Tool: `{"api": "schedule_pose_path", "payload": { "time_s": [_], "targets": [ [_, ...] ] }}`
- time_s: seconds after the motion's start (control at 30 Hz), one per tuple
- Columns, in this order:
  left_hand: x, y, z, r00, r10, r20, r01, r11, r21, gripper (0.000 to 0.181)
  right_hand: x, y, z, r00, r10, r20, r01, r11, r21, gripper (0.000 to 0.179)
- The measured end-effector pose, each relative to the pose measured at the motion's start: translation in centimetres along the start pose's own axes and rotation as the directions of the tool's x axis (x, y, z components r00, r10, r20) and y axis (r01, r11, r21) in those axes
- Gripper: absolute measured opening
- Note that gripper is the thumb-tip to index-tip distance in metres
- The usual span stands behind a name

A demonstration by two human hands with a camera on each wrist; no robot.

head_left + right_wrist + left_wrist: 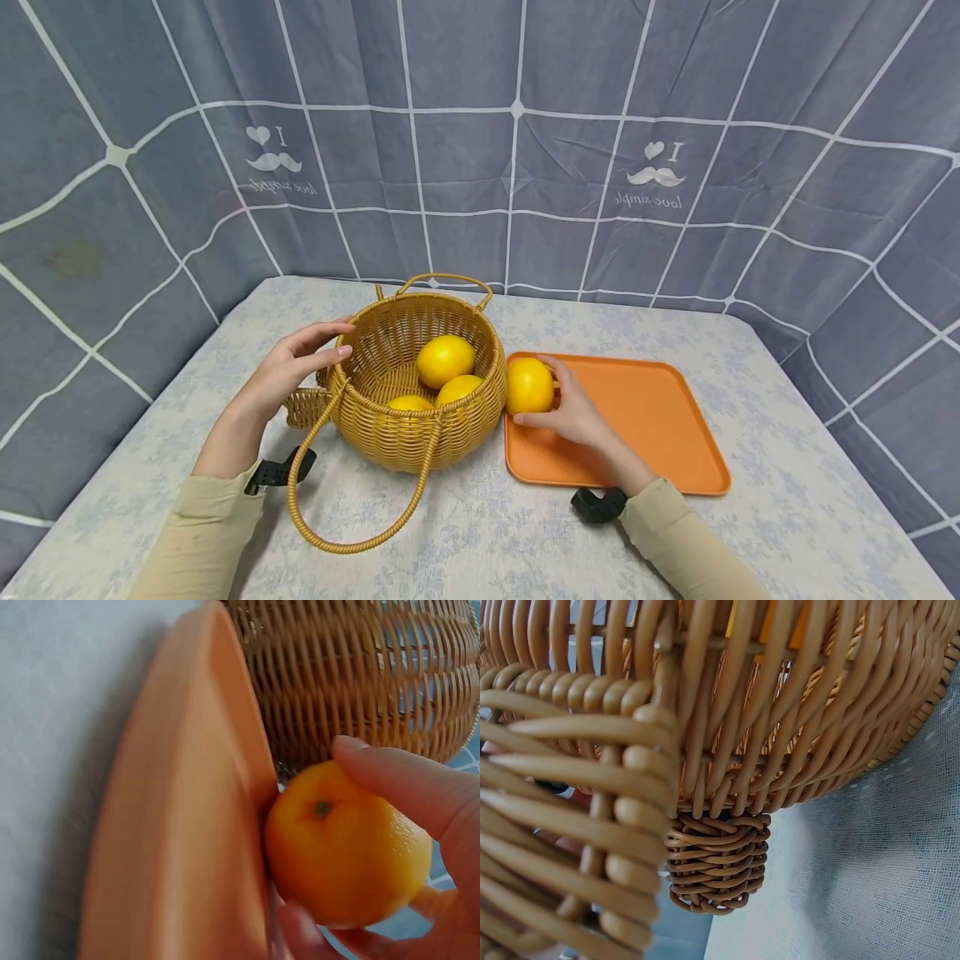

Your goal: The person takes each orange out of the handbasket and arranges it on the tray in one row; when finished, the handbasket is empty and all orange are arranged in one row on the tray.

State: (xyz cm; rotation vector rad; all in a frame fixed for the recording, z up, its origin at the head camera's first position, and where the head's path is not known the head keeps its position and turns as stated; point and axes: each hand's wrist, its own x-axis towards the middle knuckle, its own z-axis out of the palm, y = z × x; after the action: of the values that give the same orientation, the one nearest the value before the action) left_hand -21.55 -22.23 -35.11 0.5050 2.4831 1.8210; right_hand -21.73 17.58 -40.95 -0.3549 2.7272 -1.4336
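Observation:
My right hand (573,408) grips an orange (529,386), thumb on the near side and fingers behind it. The right wrist view shows the orange's stem end (322,808), close to the tray wall. This fruit is at the left edge of an orange tray (637,417), beside a wicker basket (405,433). Several yellow fruits (446,362) lie inside the basket, partly hidden by its near wall. On the basket's left, my left hand (288,367) touches the rim with fairly straight fingers. Wicker mostly hides that hand in the left wrist view.
One basket handle (352,548) hangs down in front onto the table, while the other handle (450,277) stands at the back. A small wicker projection (303,408) sticks out leftward. Grey checked cloth (465,167) surrounds the patterned tabletop (480,533).

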Motion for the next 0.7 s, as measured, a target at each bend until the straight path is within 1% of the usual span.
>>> {"api": "schedule_pose_path", "payload": {
  "time_s": [0.13, 0.27, 0.37, 0.63, 0.7],
  "targets": [
    [0.0, 0.0, 0.0, 1.0, -0.001, 0.002, 0.001, 1.0, 0.0, 0.045, 0.1, 0.0, -0.5, 0.998, -0.031, 0.057, 0.029, 0.999, 0.045, 0.096],
    [0.0, 0.0, 0.0, 1.0, -0.001, 0.002, 0.001, 1.0, 0.001, 0.045, 0.2, -0.1, -0.8, 0.994, -0.055, 0.091, 0.046, 0.994, 0.095, 0.098],
    [0.0, 0.0, 0.0, 1.0, 0.0, 0.001, 0.0, 1.0, 0.002, 0.045, 0.2, -0.2, -1.0, 0.992, -0.071, 0.102, 0.058, 0.991, 0.122, 0.099],
    [0.0, -0.1, 0.0, 1.0, -0.001, 0.002, 0.001, 1.0, 0.003, 0.045, 0.2, -0.2, -1.3, 0.99, -0.071, 0.118, 0.055, 0.989, 0.135, 0.098],
    [0.1, 0.0, 0.0, 1.0, 0.0, 0.001, 0.0, 1.0, 0.003, 0.045, 0.1, -0.2, -1.5, 0.991, -0.064, 0.12, 0.05, 0.992, 0.116, 0.098]
  ]
}}
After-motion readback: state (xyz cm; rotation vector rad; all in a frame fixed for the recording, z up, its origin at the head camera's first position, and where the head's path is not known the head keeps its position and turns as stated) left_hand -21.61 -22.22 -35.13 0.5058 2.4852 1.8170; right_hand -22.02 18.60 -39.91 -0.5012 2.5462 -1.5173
